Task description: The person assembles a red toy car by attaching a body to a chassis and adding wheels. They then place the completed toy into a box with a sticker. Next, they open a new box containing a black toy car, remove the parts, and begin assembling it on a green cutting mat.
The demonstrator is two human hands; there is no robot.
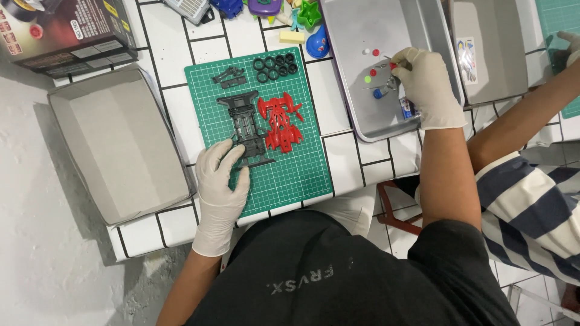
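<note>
My left hand (220, 181), in a white glove, lies flat on a green cutting mat (302, 169), fingers touching the near end of a black toy car chassis (246, 125). A red car body shell (280, 121) lies beside the chassis on the right. Several black tyres (275, 67) and small black parts (229, 76) sit at the mat's far end. My right hand (426, 84), also gloved, reaches into a metal tray (356, 108) and pinches a small part among tiny coloured pieces (370, 75); what it grips is too small to tell.
An open grey cardboard box (121, 145) stands left of the mat, with a dark printed box (66, 30) behind it. Colourful toy parts (302, 18) lie at the back. A second metal tray (489, 54) sits far right. Another person's arm (519, 124) and striped sleeve (531, 211) reach in from the right.
</note>
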